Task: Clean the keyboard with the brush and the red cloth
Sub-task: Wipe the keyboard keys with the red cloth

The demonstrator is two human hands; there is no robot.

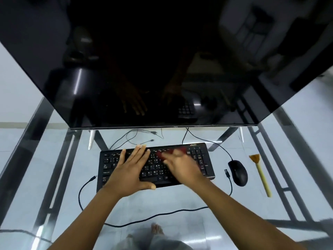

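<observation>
A black keyboard (203,159) lies on the glass table in front of the monitor. My left hand (131,170) rests flat on its left half, fingers straight, thumb at the front edge. My right hand (182,167) is blurred over the keyboard's right half and presses the red cloth (181,150), which shows beyond the fingers near the top key rows. How the fingers lie on the cloth is unclear through the blur. The brush (261,173), with a yellow handle and tan bristles, lies on the table right of the mouse, untouched.
A large dark monitor (162,69) fills the upper view, tilted over the table. A black mouse (237,172) sits right of the keyboard. Loose black cables (144,218) loop around the keyboard. The glass table (54,177) has metal frame bars at both sides.
</observation>
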